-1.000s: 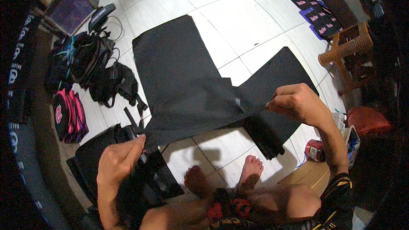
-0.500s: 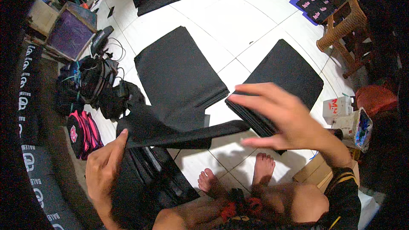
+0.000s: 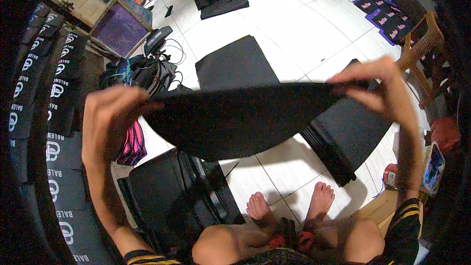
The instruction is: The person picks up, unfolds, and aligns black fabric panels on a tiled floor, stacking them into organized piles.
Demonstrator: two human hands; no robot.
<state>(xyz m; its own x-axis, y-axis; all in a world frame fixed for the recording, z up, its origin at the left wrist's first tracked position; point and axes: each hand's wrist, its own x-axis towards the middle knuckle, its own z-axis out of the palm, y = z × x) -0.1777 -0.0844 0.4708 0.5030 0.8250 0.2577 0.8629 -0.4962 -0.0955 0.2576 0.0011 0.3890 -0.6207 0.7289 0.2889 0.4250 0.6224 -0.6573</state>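
The person's left hand (image 3: 114, 110) and right hand (image 3: 391, 88) pinch a sagging black cloth panel (image 3: 235, 122) stretched sideways, left of the layered black fabric stack (image 3: 363, 135), right hand nearer.

Matt black cloth (image 3: 235, 122), glossy tiles (image 3: 289, 24)
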